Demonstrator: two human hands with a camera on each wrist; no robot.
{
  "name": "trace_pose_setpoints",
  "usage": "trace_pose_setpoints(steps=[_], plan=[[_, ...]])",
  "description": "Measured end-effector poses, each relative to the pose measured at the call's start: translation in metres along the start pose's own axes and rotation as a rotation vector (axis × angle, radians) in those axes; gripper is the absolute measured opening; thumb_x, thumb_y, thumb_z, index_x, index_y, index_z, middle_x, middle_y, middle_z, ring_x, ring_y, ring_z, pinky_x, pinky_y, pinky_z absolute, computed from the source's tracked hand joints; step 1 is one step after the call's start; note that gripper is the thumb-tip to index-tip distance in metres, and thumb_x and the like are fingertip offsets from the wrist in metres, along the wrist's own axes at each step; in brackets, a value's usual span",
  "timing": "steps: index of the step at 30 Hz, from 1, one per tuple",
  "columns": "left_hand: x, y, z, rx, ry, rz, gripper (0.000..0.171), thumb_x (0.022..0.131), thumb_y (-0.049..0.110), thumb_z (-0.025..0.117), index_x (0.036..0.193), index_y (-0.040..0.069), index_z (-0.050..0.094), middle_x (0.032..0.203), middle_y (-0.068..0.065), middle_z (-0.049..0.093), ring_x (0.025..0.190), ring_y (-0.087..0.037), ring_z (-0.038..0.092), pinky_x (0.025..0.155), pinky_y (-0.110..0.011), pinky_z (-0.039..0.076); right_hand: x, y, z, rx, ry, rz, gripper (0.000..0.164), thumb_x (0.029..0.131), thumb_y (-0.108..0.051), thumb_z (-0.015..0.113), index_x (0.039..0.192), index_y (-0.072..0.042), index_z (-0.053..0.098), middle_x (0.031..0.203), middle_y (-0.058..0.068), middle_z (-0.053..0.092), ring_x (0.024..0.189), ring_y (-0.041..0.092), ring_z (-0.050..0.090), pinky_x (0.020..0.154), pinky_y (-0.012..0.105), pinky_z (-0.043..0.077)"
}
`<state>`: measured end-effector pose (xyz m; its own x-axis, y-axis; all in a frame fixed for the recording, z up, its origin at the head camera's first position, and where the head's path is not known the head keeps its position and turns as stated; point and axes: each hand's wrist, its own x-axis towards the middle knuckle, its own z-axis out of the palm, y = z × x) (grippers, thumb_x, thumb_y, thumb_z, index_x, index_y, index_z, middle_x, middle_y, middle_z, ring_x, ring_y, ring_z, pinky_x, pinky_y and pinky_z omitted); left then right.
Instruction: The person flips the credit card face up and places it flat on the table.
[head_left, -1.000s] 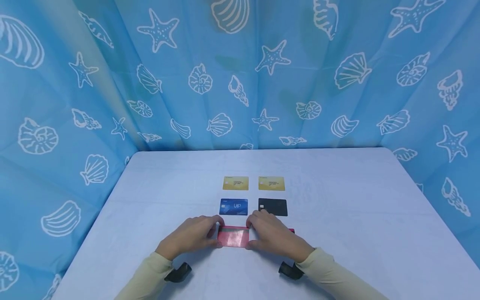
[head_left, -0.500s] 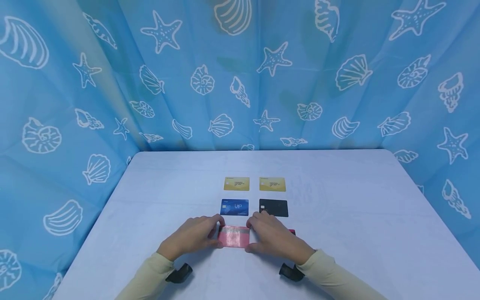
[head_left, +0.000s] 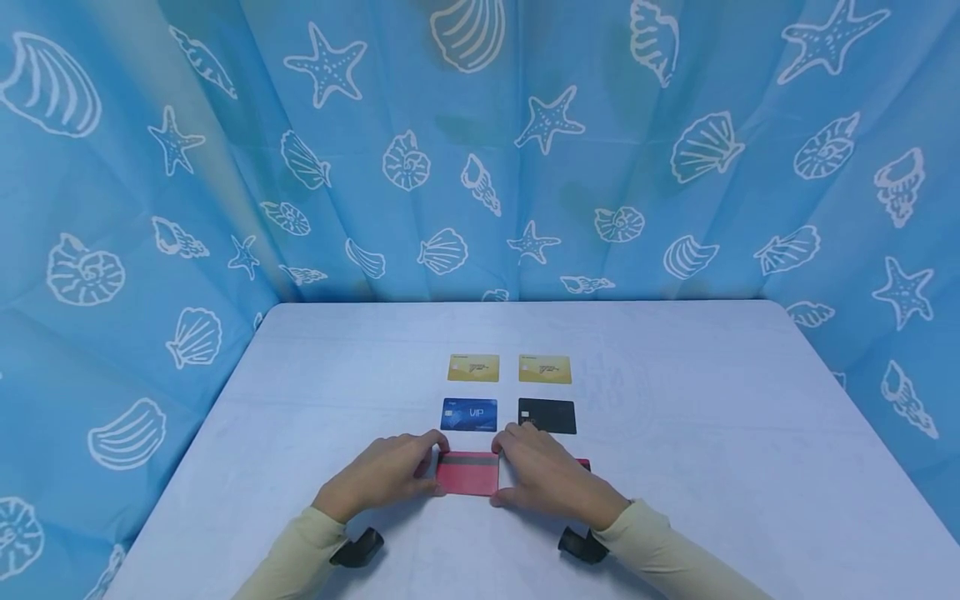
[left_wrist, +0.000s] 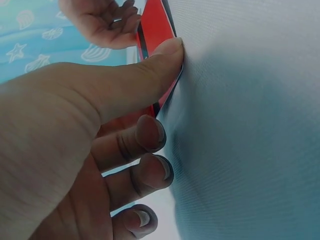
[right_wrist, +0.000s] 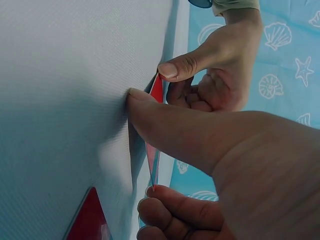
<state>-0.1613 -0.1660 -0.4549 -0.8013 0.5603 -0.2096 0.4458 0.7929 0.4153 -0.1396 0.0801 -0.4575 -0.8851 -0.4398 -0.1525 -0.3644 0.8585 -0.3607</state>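
**Gripping the red card (head_left: 467, 477) at both ends, with neighbours close enough to knock**

Pinching the left end with the left hand (head_left: 386, 469) and the right end with the right hand (head_left: 546, 471), thumbs on the near edge, fingers on the far, set narrow to span the card. Placed at the near side of the bench (head_left: 315, 375), just nearer than the blue card (head_left: 469, 415). Hard to tell from the dim wrist views whether lifted slightly or resting flat.

Could bow or spring loose under too hard a squeeze from both ends. Could land crooked with one end released sooner. Also liable to brush the black card (head_left: 551, 416) with the right fingers, or to shove the second red card (head_left: 584, 463), mostly hidden by that hand, out of line.
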Motion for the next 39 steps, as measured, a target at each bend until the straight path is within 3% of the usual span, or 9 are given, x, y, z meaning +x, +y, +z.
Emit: trace_pose_setpoints(steps=[10, 21, 39], plan=[[0.000, -0.002, 0.001, 0.001, -0.023, -0.034, 0.053, 0.085, 0.038, 0.085, 0.129, 0.019, 0.063, 0.075, 0.010, 0.055, 0.065, -0.007, 0.052, 0.063, -0.023, 0.044, -0.001, -0.003, -0.004, 0.004, -0.003, 0.021, 0.060, 0.077, -0.046, 0.089, 0.124, -0.015, 0.068, 0.111, -0.001, 0.067, 0.100, 0.015, 0.053, 0.095, 0.040, 0.053], [0.000, 0.000, -0.003, 0.004, -0.036, -0.049, 0.056, 0.083, 0.041, 0.086, 0.130, 0.019, 0.063, 0.075, 0.009, 0.056, 0.066, -0.007, 0.053, 0.064, -0.024, 0.045, -0.003, -0.005, -0.010, 0.031, 0.030, -0.010, 0.061, 0.076, -0.043, 0.090, 0.125, -0.015, 0.067, 0.111, -0.001, 0.067, 0.100, 0.014, 0.055, 0.092, 0.040, 0.054], [0.006, 0.016, -0.011, 0.028, 0.030, 0.019, 0.070, 0.079, 0.054, 0.085, 0.136, 0.021, 0.062, 0.078, 0.009, 0.060, 0.064, -0.004, 0.052, 0.061, -0.021, 0.045, -0.009, -0.008, -0.026, 0.061, 0.060, -0.013, 0.063, 0.076, -0.041, 0.091, 0.128, -0.015, 0.066, 0.104, -0.003, 0.064, 0.100, 0.013, 0.053, 0.085, 0.037, 0.053]])
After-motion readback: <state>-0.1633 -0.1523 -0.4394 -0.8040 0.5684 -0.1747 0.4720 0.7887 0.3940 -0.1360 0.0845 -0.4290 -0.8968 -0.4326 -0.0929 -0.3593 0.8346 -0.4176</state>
